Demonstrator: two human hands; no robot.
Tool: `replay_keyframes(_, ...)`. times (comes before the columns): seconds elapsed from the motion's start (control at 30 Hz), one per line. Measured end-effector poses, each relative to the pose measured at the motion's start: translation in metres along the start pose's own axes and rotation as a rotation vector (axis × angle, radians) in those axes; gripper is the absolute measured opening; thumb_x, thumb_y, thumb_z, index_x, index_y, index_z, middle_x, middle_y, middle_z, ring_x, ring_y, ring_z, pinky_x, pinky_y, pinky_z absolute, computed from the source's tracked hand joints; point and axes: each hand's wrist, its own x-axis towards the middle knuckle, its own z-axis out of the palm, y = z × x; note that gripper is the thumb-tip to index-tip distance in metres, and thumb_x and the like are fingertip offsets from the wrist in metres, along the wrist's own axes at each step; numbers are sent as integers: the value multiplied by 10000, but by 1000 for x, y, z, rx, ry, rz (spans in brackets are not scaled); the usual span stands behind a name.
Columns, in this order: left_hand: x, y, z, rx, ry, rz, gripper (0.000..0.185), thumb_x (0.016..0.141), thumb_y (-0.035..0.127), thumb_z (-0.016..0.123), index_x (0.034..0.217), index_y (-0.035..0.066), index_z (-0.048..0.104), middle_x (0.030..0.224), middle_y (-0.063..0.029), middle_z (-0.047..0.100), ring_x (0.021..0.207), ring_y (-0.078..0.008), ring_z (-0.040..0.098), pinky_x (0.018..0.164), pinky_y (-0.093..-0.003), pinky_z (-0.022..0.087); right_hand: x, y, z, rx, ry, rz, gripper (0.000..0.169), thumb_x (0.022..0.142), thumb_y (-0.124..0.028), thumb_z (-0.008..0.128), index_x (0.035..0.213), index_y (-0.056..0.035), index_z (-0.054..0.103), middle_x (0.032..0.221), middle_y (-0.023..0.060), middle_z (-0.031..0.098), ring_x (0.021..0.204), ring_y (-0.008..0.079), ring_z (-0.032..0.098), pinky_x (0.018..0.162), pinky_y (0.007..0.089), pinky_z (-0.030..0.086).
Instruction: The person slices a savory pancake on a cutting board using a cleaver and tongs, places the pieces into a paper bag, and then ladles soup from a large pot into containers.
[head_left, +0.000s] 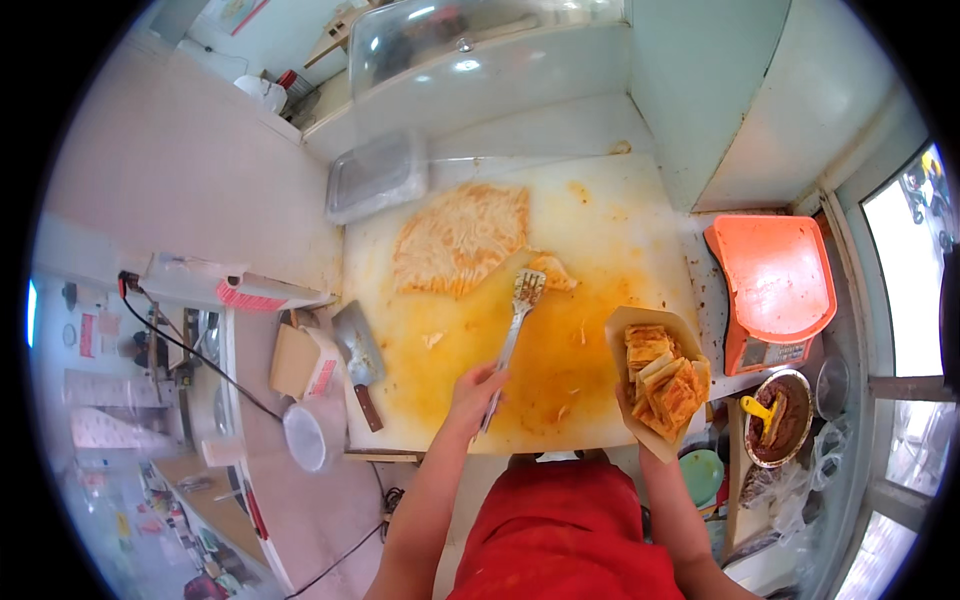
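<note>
My left hand (478, 396) grips the handle of metal tongs (514, 322), whose slotted head rests at a small piece of flatbread (553, 273) on the stained cutting board (630, 225). A large wedge of browned flatbread (465, 238) lies beyond it, towards the left. On the right, my right hand (624, 401) supports a brown paper bag (619, 337) filled with cut, sauced flatbread pieces (666, 379); most of that hand is hidden beneath the bag. A cleaver (360, 352) with a wooden handle lies at the board's left edge.
An orange scale (776, 281) stands to the right, with a bowl of dark red sauce (778, 420) and a yellow-handled brush or spreader (759, 409) nearer me. A clear plastic lid (379, 176) lies at the back left. Cardboard boxes (300, 360) and a white container (306, 439) stand left.
</note>
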Motion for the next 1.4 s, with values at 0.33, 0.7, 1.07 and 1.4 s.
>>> replay_keyframes(0.33,-100,-5,-93,38,253,71,370,857,145,717,1190,22,612,904,-56,670,555,-100,593,435,-225,433,1,-37,-24,2157,-58,784,436,963,-341,511,1330,-112,460,1322,62,532,1249,233,481,1096,486,356)
replay_keyframes(0.7,-113,-49,-139,-209,284,-70,411,880,178,692,1227,-3,566,912,-80,673,554,-110,591,435,-232,445,12,-36,28,1979,-285,710,404,960,-367,513,1293,-139,524,1278,37,572,1217,225,512,1088,454,369)
replay_keyframes(1.07,-147,34,-107,-96,29,216,309,868,39,674,1169,7,615,934,-72,679,570,-104,592,471,-223,441,22,42,92,970,-302,35,512,1005,-424,373,1439,-158,317,1464,71,381,1362,238,353,1138,447,273)
replay_keyframes(1.4,-174,72,-49,723,58,667,392,817,72,742,1192,41,633,946,-68,677,711,-104,618,576,-259,481,8,-25,79,1068,-505,102,564,924,-386,589,1404,-168,390,1417,19,455,1315,204,410,1078,376,355)
